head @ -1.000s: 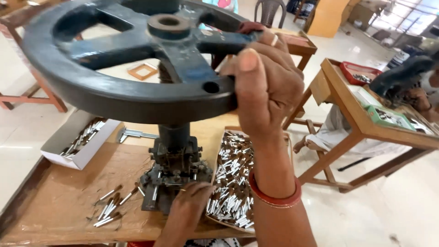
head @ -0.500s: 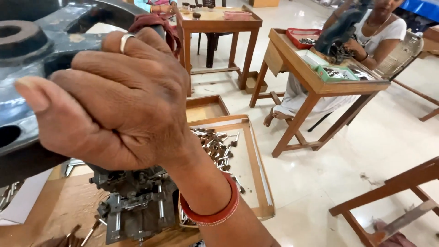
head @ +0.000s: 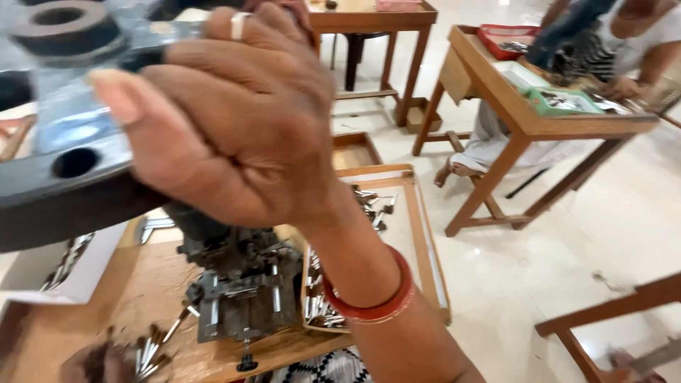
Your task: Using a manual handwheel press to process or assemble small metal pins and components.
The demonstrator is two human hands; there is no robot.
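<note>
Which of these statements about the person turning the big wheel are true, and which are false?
1. The right hand wraps around the rim of the dark metal wheel. True.
2. The wrist of that hand is bare. False: a red bangle sits on it, and a ring is on one finger.
3. Small metal pieces lie on the wooden bench beside the press base. True.
4. The wooden tray to the right of the press holds fruit. False: it holds small metal parts.
5. Nobody else is in the room. False: another person sits at a wooden table further back.
</note>
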